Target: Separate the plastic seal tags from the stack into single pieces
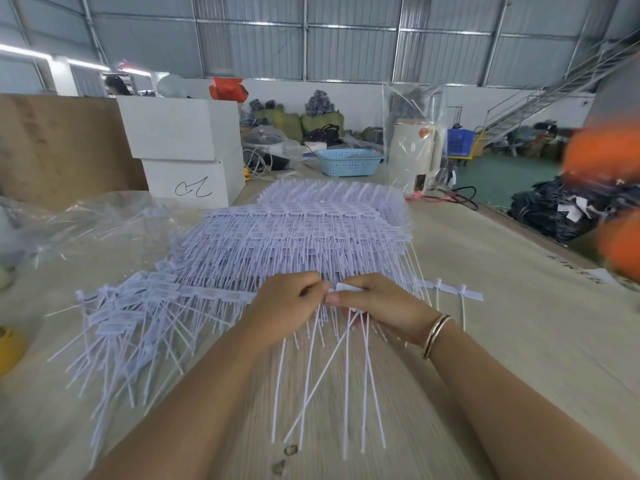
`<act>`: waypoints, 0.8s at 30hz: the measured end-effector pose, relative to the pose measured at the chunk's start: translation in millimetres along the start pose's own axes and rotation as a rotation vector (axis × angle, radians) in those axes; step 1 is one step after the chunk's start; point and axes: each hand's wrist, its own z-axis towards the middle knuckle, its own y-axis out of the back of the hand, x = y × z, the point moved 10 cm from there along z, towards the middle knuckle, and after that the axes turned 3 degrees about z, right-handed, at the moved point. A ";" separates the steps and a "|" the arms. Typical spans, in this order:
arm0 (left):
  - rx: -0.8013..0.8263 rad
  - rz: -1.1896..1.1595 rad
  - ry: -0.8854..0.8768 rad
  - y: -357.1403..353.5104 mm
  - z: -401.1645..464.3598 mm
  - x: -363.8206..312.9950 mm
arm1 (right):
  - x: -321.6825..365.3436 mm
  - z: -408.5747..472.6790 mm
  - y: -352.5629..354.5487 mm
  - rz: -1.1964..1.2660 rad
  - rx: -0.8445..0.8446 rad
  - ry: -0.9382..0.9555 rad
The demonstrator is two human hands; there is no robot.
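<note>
At the far left edge, a yellow roll of tape [10, 344] is seen lying on the pale wooden table [485, 271]. A crumpled clear plastic bag [69, 220] is spread behind it, and two white cardboard boxes [183, 150] are stacked at the back, the lower one marked with a black scribble. Just right of the tape, a loose pile of separated seal tags [117, 320] is scattered, their thin tails fanned toward the near edge. The large stack of white plastic seal tags [311, 223], still joined in rows, is laid across the middle of the table, reaching back toward a light blue basket [348, 161].

At the stack's near edge, the left hand [287, 303] is curled, its fingertips pinched on the front strip of tags [214, 293]. The right hand [377, 306], touching the left, is closed around a small bunch of tags [349, 288] whose flag ends are held between thumb and fingers; their long tails [341, 382] hang down over the table toward the viewer. A bracelet [434, 336] is worn on the right wrist. A short joined piece of three tags [450, 292] lies just right of that hand. At the far right, blurred orange shapes [602, 157] are seen, too unclear to be identified.
</note>
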 end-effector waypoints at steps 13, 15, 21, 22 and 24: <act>-0.122 -0.729 0.215 4.1 2.0 18.8 | 24.9 4.6 14.0 0.228 -0.243 0.299; -0.174 -0.773 0.261 12.0 2.2 28.5 | 27.5 0.7 24.1 0.276 -0.287 0.347; 0.088 -0.307 0.067 -9.7 3.1 5.4 | 25.0 0.7 22.5 0.254 -0.120 0.247; 0.125 -0.199 0.048 -15.1 2.3 2.9 | 24.2 -0.2 19.6 0.210 -0.078 0.222; 0.145 -0.093 0.025 -20.3 2.2 1.7 | 20.2 -1.7 16.0 0.100 -0.049 0.179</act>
